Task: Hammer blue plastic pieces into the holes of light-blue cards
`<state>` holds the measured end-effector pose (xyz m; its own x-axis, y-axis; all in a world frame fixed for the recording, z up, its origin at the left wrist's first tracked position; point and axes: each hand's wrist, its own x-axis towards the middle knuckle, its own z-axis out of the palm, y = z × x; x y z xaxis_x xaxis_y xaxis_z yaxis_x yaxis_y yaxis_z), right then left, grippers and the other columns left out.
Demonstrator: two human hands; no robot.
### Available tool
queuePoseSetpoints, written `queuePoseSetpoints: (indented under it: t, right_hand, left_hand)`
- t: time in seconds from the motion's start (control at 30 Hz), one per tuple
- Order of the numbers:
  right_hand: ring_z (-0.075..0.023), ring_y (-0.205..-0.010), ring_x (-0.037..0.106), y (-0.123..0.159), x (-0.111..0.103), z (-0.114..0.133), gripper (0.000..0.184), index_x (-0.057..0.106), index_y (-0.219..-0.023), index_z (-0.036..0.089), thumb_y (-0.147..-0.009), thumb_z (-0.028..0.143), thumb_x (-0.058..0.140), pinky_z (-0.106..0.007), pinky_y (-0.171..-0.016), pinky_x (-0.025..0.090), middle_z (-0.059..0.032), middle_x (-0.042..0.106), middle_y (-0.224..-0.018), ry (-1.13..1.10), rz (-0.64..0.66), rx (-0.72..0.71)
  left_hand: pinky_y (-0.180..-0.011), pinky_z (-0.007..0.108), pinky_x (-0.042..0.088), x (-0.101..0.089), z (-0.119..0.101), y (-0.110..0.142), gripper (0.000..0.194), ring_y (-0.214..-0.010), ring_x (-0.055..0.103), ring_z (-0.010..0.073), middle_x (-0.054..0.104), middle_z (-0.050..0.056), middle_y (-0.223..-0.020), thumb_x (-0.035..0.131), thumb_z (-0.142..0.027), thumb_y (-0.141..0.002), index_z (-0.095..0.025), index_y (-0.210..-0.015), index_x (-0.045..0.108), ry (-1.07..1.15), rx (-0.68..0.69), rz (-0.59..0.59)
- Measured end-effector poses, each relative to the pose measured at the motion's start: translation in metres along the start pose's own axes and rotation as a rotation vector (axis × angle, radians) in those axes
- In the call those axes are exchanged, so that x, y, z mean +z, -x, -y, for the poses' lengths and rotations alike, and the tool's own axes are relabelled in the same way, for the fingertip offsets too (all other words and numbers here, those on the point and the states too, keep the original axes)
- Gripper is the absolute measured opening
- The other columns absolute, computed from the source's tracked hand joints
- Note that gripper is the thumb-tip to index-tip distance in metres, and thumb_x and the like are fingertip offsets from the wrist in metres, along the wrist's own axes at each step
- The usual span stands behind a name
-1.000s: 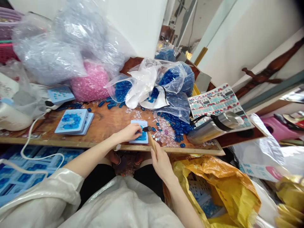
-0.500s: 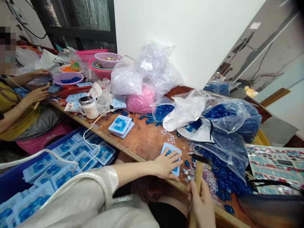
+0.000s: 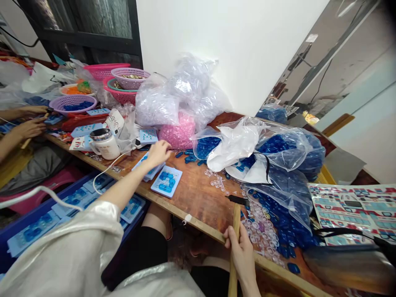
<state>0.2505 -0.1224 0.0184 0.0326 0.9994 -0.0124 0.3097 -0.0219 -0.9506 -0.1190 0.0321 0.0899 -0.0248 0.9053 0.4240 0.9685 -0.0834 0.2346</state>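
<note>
A right hand point(image 3: 243, 251) is gripping the wooden handle of what looks like a small hammer point(image 3: 236, 235), its fingers closed around the shaft and its dark head point(image 3: 237, 200) standing upright over the counter's front edge. A left hand point(image 3: 159, 152) is hovering, fingers loosely curled, at a stack of blue-filled cards point(image 3: 148, 171); from this angle, it is hard to tell whether it is touching them. Just beside the stack, a single card point(image 3: 166, 181) is lying flat on the bare wood of the counter point(image 3: 198, 198), with blue pieces sitting in its hollows. The hammer is standing well apart from that card, near a spill of clear rings point(image 3: 258, 233) and loose blue beads point(image 3: 291, 222). Filled cards are already lying in a blue bin point(image 3: 4, 258) below the counter, while plastic bags of blue beads point(image 3: 278, 146) and pink pieces point(image 3: 177, 132) are still sitting heaped against the wall. A printed sheet point(image 3: 349, 214) is lying at the counter's far right. At the far left, a co-worker's hands point(image 3: 29, 128) are working beside a purple basket point(image 3: 72, 103).
</note>
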Motion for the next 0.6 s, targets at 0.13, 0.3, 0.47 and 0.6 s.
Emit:
queuePoseSetpoints:
  t: [0.13,0.3,0.47,0.6]
  right_hand:
    - [-0.0091,-0.049,0.044,-0.003,0.004,-0.006,0.031,0.045,-0.093,0.017,-0.085,0.047,0.044,-0.022,-0.054,0.039,0.0022,0.05,-0.065,-0.015,-0.047,-0.032]
    - [-0.0082,-0.047,0.044,0.0,0.006,-0.001,0.027,0.045,-0.088,0.017,-0.087,0.044,0.042,-0.021,-0.053,0.038,0.0033,0.05,-0.063,0.011,-0.099,-0.051]
    - [-0.0076,-0.047,0.046,-0.001,0.008,0.005,0.028,0.045,-0.1,0.016,-0.087,0.04,0.043,-0.02,-0.052,0.039,0.0032,0.052,-0.065,-0.026,-0.095,-0.028]
    - [-0.0075,-0.047,0.045,0.002,0.008,0.004,0.031,0.045,-0.106,0.015,-0.087,0.04,0.043,-0.02,-0.051,0.039,0.0029,0.052,-0.066,-0.067,-0.097,-0.028]
  left_hand:
    - [-0.087,0.052,0.033,-0.005,0.061,-0.044,0.052,-0.117,0.035,0.0375,0.038,0.023,-0.127,0.052,-0.015,-0.072,-0.011,-0.123,0.044,-0.258,-0.303,0.195]
    - [-0.089,0.046,0.031,-0.026,0.073,-0.04,0.041,-0.108,0.039,0.0319,0.049,0.016,-0.112,0.051,-0.024,-0.075,-0.012,-0.115,0.051,-0.43,-0.167,0.161]
    - [-0.093,0.038,0.032,-0.044,-0.002,0.01,0.04,-0.102,0.039,0.0225,0.049,0.007,-0.105,0.046,-0.027,-0.078,-0.019,-0.117,0.051,-0.208,0.208,0.009]
    - [-0.086,0.034,0.037,-0.006,-0.087,0.069,0.043,-0.097,0.042,0.0214,0.049,0.007,-0.108,0.05,-0.013,-0.074,-0.026,-0.115,0.054,0.011,0.553,0.232]
